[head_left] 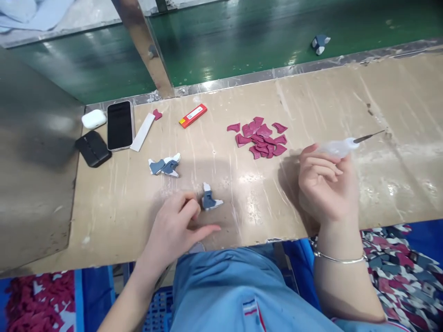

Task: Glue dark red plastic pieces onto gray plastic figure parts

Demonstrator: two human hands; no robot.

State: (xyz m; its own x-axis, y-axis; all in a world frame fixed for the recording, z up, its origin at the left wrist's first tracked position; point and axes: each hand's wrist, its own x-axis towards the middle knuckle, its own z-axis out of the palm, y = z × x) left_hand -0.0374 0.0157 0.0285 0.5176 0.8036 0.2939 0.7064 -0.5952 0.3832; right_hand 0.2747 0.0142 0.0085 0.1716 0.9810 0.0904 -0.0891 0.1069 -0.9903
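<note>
My left hand (178,223) is over the table with its thumb stretched out and its fingers bent, beside a small blue-grey and white piece (208,198); no object shows in its grasp. Further back lie more blue-grey and white pieces (164,166), overlapping each other. In my right hand (325,182), raised at the right, is a translucent white bottle (335,147) with a thin dark needle tip pointing right. A loose pile of maroon pieces (263,138) rests on the table between the two hands, further back.
At the back left are a white case (93,119), a black box (93,148), a phone (120,126), a white strip (143,132) and a red packet (193,115). A metal post (147,48) stands before the green surface (235,41). Blue bins (93,295) of pieces sit below.
</note>
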